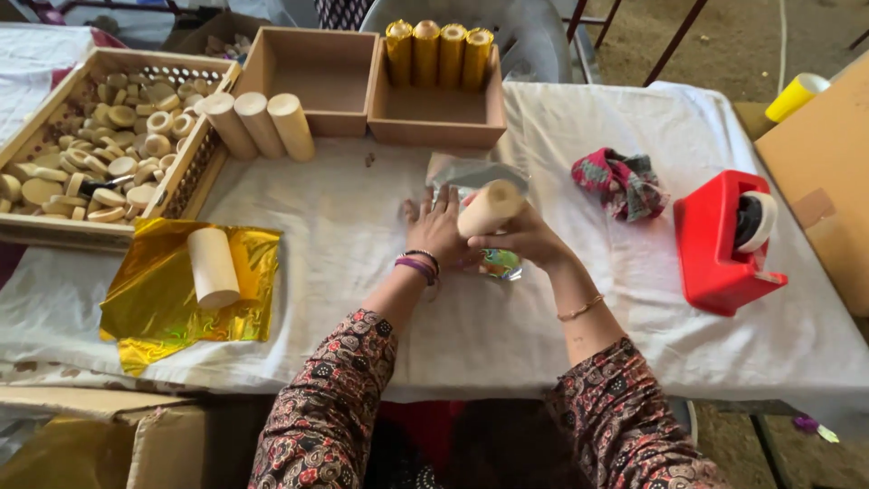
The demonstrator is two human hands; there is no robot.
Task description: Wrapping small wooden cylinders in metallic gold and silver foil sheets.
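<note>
1. On the white cloth-covered table (561,326), the biggest container is the shallow wooden tray with a lattice side (27,231) at the far left; it is heaped with pale wooden rings and discs (100,154).
2. Behind the hands stand two open square fibreboard boxes. The left box (317,81) looks empty; the right box (434,113) has four gold-wrapped cylinders (439,50) leaning on its back wall. Three bare pale wooden cylinders (258,122) lean against the left box's outer side.
3. At the near left a crinkled gold foil sheet (154,299) lies flat with another plain wooden cylinder (213,265) resting on it.
4. The red tape dispenser (720,240) sits well to the right, with a crumpled patterned cloth (620,181) between it and the hands.
5. The right hand (525,237) is closed round the short pale wooden cylinder (489,208), lifted just above the table centre. It looks stiff, smooth and light, apt to roll; a grip round its side seems best.
6. The left hand (434,226) lies spread flat, pressing on the thin silvery foil sheet (475,174), which looks flimsy and quick to crease or tear.
</note>
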